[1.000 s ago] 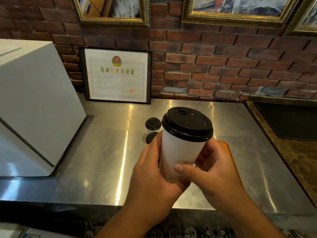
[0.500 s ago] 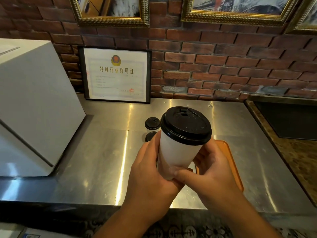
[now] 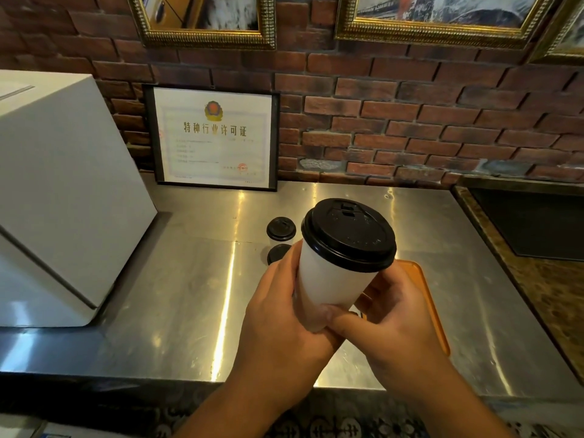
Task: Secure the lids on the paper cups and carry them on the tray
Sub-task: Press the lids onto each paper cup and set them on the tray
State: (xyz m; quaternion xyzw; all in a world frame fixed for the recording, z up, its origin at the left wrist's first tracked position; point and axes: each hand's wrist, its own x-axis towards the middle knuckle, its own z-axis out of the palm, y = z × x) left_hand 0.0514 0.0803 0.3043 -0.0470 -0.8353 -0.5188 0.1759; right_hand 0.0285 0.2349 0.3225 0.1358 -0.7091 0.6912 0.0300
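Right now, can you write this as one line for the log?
left hand: holds paper cup | right hand: holds paper cup | lid: on | tray: on counter, partly hidden | two other lidded cups: on counter

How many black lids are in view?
3. One lid caps the white cup gripped by left hand and right hand. A far lid and a near lid, partly hidden, sit behind the left hand. More may be hidden.

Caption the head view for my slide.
Left hand and right hand hold a black-lidded paper cup above the steel counter, near the orange tray; two more black lids behind.
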